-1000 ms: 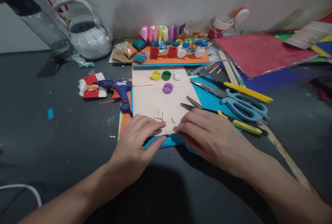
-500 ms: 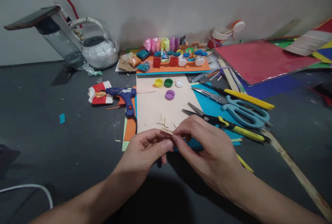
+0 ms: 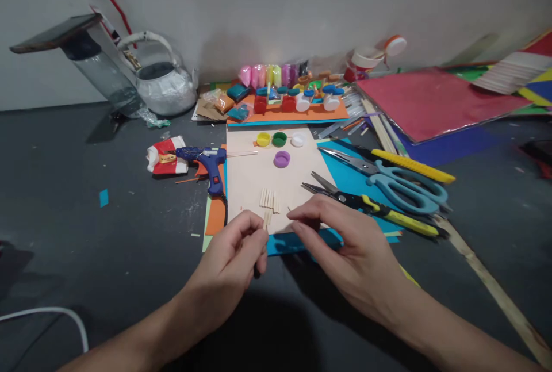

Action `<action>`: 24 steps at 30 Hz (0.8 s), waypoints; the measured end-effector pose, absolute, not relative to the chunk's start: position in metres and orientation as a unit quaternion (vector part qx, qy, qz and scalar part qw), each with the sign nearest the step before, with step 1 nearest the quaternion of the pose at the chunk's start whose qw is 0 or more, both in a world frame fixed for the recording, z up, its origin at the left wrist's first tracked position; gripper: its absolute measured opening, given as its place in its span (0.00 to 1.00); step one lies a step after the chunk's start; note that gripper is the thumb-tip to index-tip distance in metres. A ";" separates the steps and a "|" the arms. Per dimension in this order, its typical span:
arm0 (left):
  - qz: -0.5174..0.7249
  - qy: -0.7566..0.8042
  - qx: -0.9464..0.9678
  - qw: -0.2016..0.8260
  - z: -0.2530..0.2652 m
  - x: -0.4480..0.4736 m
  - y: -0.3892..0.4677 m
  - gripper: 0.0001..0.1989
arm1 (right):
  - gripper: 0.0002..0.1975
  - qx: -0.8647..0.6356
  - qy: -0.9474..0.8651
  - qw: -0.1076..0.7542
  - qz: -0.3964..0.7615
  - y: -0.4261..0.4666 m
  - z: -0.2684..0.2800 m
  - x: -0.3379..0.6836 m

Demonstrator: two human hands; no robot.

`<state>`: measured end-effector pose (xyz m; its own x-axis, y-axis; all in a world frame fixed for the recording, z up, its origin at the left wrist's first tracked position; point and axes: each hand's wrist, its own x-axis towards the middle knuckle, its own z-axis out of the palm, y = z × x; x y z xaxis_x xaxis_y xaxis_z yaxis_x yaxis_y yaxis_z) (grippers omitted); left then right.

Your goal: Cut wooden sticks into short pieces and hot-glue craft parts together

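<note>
White cable [image 3: 47,309]: on table [image 3: 129,280], near L corner.

L hand [image 3: 235,254]: closed; thumb + index pinch short sticks [image 3: 267,221], approx. upright, tips projecting above the grip. Exact qty. can't be told. Position: over near edge of pale sheet [image 3: 248,173], left of ctr.

R hand [image 3: 351,248]: fingers curved, thumb + index tips parted; nothing visible betw. them. Position: over near R part of sheet, apart from L hand. Wood strip [image 3: 495,291] on table, to its right.

Blue sheet [image 3: 280,245]: shows past near + R edges of pale sheet. Stick row [image 3: 269,199]: on pale sheet, just beyond the pinched sticks; pcs. side by side.

R side, near to far: blk/yel cutter [image 3: 392,218], blue scissors [image 3: 388,172], yel. knife [image 3: 414,166]. L side: glue gun [image 3: 211,165], nozzle at red/wht pack [image 3: 170,145].

Purple cap [image 3: 282,159]: on pale sheet, mid. Beyond it, in line L to R: yel. cap [image 3: 263,140], grn. cap [image 3: 279,140], wht. cap [image 3: 298,140].

Rear: orange sheet [image 3: 276,114] w/ small red, wht. + blue parts; clay bags [image 3: 259,75] behind. Rear L: bottle [image 3: 103,81], silver kettle [image 3: 166,95]. Rear R: red sheet [image 3: 431,102].
</note>
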<state>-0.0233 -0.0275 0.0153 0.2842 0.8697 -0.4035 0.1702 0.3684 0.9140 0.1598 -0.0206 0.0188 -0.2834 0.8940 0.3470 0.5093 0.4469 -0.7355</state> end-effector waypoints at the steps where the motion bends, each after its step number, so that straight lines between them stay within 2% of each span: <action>1: 0.268 0.538 0.516 0.610 0.016 -0.026 -0.028 0.15 | 0.03 -0.467 -0.760 0.372 0.257 -0.019 0.018 0.161; 3: 0.259 0.545 0.564 0.564 0.018 -0.032 -0.027 0.15 | 0.04 -0.480 -0.765 0.350 0.251 -0.016 0.017 0.165; 6: 0.261 0.543 0.604 0.522 0.017 -0.038 -0.025 0.13 | 0.06 -0.516 -0.781 0.304 0.181 -0.009 0.014 0.176; 9: 0.281 0.546 0.601 0.512 0.017 -0.041 -0.023 0.11 | 0.08 -0.546 -0.797 0.241 0.096 -0.002 0.008 0.187; 12: 0.286 0.542 0.597 0.517 0.017 -0.040 -0.023 0.11 | 0.08 -0.550 -0.809 0.198 0.059 0.002 0.004 0.192; 17: 0.280 0.540 0.620 0.496 0.015 -0.042 -0.022 0.13 | 0.09 -0.512 -0.831 0.204 0.079 0.002 0.005 0.187; 24: 0.317 0.516 0.631 0.484 0.014 -0.044 -0.016 0.11 | 0.08 -0.485 -0.836 0.227 0.119 -0.002 0.012 0.184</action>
